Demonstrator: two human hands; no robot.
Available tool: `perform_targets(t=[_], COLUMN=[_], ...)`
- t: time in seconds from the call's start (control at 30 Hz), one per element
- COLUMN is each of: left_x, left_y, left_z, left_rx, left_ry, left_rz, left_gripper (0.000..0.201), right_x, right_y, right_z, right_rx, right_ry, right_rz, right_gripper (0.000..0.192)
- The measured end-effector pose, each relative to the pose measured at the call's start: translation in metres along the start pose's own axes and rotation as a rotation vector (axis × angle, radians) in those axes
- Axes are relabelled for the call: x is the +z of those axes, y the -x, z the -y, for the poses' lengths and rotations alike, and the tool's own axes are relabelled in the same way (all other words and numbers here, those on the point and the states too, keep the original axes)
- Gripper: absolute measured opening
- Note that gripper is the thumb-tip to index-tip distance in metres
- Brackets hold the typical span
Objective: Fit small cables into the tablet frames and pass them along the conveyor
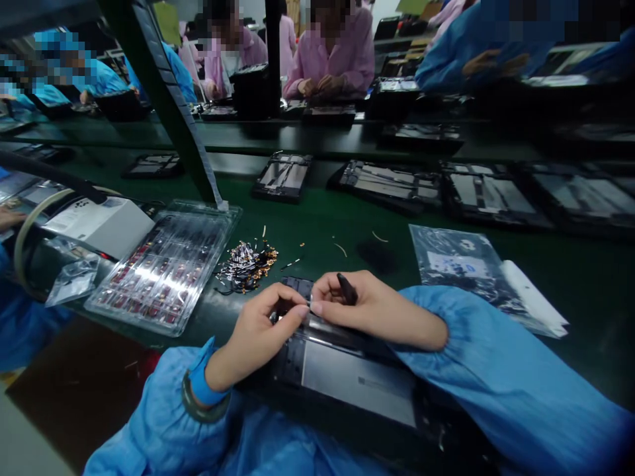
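My left hand (265, 327) is closed in a pinch, its thumb and forefinger meeting on something too small to make out. Facing it, my right hand (364, 301) pinches at the same spot, fingertips almost touching the left ones. A short, dark, stick-like tool (346, 289) is tucked in the right hand's fingers; its exact kind is unclear. Both hands are just above an opened black device housing (360, 383) with a large silver-grey panel. Just beyond my left hand lies a pile of small flex-cable parts (245, 264) with black leads and gold-coloured ends.
Left stands a clear compartment tray (159, 264) with small reddish parts, beside a white box-shaped machine (102, 225). A clear plastic bag (451, 264) lies right. Several opened devices (282, 177) line the bench's far side. A green post (169, 99) rises at left; co-workers (330, 59) sit opposite.
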State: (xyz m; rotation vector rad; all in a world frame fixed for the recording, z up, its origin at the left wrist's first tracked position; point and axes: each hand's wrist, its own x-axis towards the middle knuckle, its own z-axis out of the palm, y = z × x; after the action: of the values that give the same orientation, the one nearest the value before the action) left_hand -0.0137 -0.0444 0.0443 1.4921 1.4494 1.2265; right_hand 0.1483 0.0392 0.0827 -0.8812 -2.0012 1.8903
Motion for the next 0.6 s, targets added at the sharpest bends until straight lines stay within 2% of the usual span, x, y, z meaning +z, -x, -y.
perform_targets(t=[0.07,0.13,0.23,0.3,0.37,0.43,0.47,0.6], left_x=[0.002,0.003,0.0,-0.003,-0.006,-0.007,-0.008,-0.007], left_y=[0.0,-0.001,-0.004,-0.006,-0.007,-0.008,-0.008,-0.009], left_z=[0.003,0.005,0.011,0.015,0.02,0.023,0.025,0.027], left_rx=[-0.029,-0.055,-0.06,-0.059,-0.072,-0.081,-0.085,-0.09], left_ry=[0.019,0.039,0.019,-0.015,-0.052,-0.084,-0.093,-0.094], left_rz=[0.018,0.03,0.013,-0.008,-0.026,-0.042,-0.05,-0.076], left_gripper=[0.006,0.008,0.009,0.01,0.012,0.014,0.015,0.016], right_x=[-0.002,-0.014,-0.057,-0.096,-0.133,-0.159,-0.166,-0.163], right_y=[0.008,0.019,0.036,0.049,0.063,0.074,0.079,0.088], right_z=[-0.001,-0.005,-0.02,-0.038,-0.06,-0.081,-0.091,-0.118], right_rx=[0.018,0.047,0.122,0.253,0.429,0.526,0.549,0.499], right_ry=[-0.003,0.013,0.088,0.276,0.725,0.874,0.918,0.988], right_rz=[-0.031,-0.145,-0.494,-0.759,-0.932,-1.011,-1.009,-0.932], right_gripper=[0.025,0.025,0.028,0.029,0.024,0.016,0.013,0.014])
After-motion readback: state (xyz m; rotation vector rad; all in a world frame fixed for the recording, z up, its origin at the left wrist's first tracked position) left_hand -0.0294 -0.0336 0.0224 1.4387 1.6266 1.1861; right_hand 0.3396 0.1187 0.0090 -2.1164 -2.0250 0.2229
